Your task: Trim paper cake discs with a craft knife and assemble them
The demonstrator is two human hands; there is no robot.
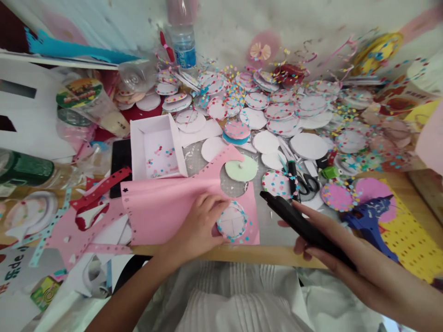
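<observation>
My left hand (204,221) rests on a pink paper sheet (162,207), thumb and index finger closed at the left edge of a round white paper disc (231,220). That disc has crossed lines on its face and blue and red confetti dots around its rim. My right hand (325,249) is wrapped around a slim black hand tool (301,221), whose exact kind I cannot make out. Its narrow end points up and left, apart from the disc. Just beyond lie a dotted white disc (277,183) and a pale green disc (241,168).
A white open box (157,147) with confetti stands behind the pink sheet. Many paper discs (284,110) pile along the back near a water bottle (185,46). Black-handled scissors (308,184), a blue glue gun (370,216) and yellow punched paper (411,230) lie right.
</observation>
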